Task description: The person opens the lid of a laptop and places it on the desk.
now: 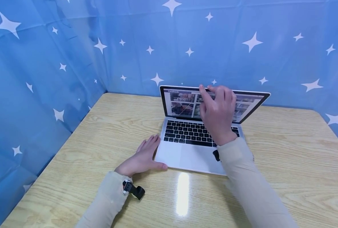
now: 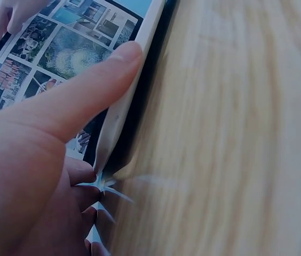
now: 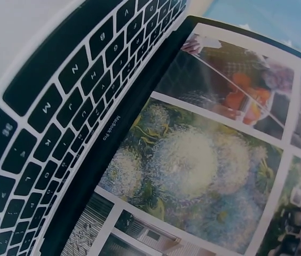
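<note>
An open silver laptop [image 1: 186,158] with a black keyboard lies on the wooden table, its screen [image 1: 181,107] tilted back and lit with rows of pictures. My left hand [image 1: 144,156] rests at the laptop's front left corner. Its fingers lie straight along the left side, and the thumb [image 2: 102,74] reaches along the front edge. With my right hand [image 1: 218,110] I grip the top edge of the screen near its middle, hiding part of the display and keyboard. The right wrist view shows keys [image 3: 68,106] and screen pictures [image 3: 188,154], without the hand.
The wood-grain table [image 1: 100,126] spreads around the laptop, with a bright light reflection in front of it. Behind and to the left hangs a blue cloth [image 1: 220,63] with white stars. A black strap [image 1: 133,188] is worn at the left wrist.
</note>
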The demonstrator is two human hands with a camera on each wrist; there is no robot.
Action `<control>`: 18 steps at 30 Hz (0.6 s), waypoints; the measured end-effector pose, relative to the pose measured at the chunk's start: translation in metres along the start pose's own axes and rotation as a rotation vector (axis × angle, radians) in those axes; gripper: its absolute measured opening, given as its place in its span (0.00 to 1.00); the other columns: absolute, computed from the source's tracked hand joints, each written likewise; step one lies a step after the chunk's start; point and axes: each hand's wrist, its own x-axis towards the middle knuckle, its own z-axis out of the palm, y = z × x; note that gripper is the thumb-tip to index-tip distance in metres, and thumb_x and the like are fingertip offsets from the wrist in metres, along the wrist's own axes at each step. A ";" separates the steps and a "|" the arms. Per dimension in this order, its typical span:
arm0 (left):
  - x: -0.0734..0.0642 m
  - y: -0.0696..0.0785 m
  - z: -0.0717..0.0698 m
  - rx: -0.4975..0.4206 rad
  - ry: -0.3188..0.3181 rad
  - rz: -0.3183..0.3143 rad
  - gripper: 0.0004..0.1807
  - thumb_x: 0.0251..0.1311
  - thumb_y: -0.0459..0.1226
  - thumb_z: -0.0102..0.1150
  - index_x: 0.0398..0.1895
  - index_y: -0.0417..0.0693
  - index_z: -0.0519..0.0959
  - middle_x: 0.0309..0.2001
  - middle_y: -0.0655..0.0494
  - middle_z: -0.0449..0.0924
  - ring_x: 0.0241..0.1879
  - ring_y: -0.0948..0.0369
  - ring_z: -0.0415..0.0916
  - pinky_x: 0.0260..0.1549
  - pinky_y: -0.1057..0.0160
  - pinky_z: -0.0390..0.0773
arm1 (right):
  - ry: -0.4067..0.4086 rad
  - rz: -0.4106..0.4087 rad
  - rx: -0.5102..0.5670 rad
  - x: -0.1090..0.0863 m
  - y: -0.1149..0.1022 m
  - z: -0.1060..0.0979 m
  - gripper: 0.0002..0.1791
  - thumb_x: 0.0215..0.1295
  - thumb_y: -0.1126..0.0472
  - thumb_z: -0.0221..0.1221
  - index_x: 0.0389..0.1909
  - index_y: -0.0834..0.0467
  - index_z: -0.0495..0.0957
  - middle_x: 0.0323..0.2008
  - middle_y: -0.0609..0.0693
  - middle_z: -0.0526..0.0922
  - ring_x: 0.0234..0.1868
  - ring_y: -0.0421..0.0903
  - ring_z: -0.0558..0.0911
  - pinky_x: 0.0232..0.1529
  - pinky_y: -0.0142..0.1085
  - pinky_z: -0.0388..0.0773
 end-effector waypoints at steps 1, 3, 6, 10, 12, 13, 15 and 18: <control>0.000 0.000 0.000 0.001 0.002 0.003 0.64 0.34 0.70 0.56 0.69 0.44 0.42 0.70 0.53 0.34 0.67 0.60 0.27 0.62 0.57 0.29 | -0.003 0.000 -0.001 0.001 0.000 0.000 0.22 0.56 0.66 0.51 0.54 0.54 0.74 0.45 0.58 0.71 0.48 0.57 0.66 0.52 0.50 0.59; 0.000 0.000 0.000 0.003 0.002 0.007 0.64 0.34 0.69 0.56 0.69 0.43 0.42 0.70 0.53 0.34 0.67 0.60 0.27 0.62 0.57 0.30 | -0.010 -0.001 -0.005 0.002 0.001 0.000 0.22 0.56 0.66 0.51 0.55 0.54 0.73 0.46 0.58 0.71 0.48 0.57 0.66 0.53 0.50 0.59; 0.000 0.000 0.000 0.003 0.005 0.011 0.64 0.34 0.70 0.56 0.69 0.43 0.42 0.70 0.53 0.34 0.67 0.59 0.28 0.62 0.57 0.30 | -0.022 -0.004 -0.016 0.004 0.002 0.002 0.23 0.56 0.66 0.51 0.55 0.54 0.73 0.46 0.59 0.70 0.49 0.57 0.65 0.52 0.50 0.60; 0.000 0.000 -0.001 -0.002 0.006 0.014 0.64 0.35 0.69 0.56 0.69 0.43 0.42 0.70 0.53 0.35 0.68 0.59 0.28 0.62 0.56 0.30 | -0.036 -0.013 -0.028 0.006 0.005 0.004 0.24 0.55 0.66 0.51 0.56 0.54 0.72 0.46 0.59 0.70 0.49 0.57 0.65 0.52 0.50 0.60; 0.000 0.001 -0.001 -0.006 0.005 0.014 0.63 0.35 0.69 0.56 0.69 0.43 0.42 0.70 0.52 0.35 0.68 0.59 0.28 0.62 0.56 0.30 | -0.038 -0.018 -0.032 0.007 0.007 0.006 0.25 0.55 0.66 0.52 0.57 0.54 0.71 0.46 0.60 0.70 0.48 0.57 0.65 0.55 0.49 0.59; 0.000 0.001 -0.001 -0.009 0.004 0.014 0.63 0.35 0.69 0.57 0.69 0.43 0.42 0.70 0.53 0.35 0.68 0.59 0.28 0.62 0.56 0.30 | -0.040 -0.022 -0.037 0.007 0.008 0.007 0.25 0.55 0.66 0.52 0.57 0.54 0.71 0.47 0.60 0.70 0.48 0.57 0.65 0.56 0.49 0.58; -0.001 0.001 -0.001 -0.010 0.002 0.010 0.63 0.35 0.69 0.57 0.69 0.43 0.42 0.70 0.53 0.35 0.68 0.59 0.28 0.62 0.56 0.30 | -0.044 -0.033 -0.049 0.008 0.010 0.009 0.25 0.55 0.66 0.52 0.58 0.53 0.70 0.47 0.60 0.70 0.48 0.57 0.66 0.59 0.48 0.55; -0.001 0.002 -0.001 -0.007 0.002 0.006 0.64 0.35 0.69 0.56 0.69 0.43 0.42 0.70 0.53 0.35 0.68 0.59 0.28 0.62 0.56 0.30 | -0.033 -0.039 -0.056 0.009 0.012 0.012 0.25 0.57 0.67 0.52 0.58 0.53 0.70 0.47 0.60 0.70 0.47 0.58 0.66 0.61 0.48 0.53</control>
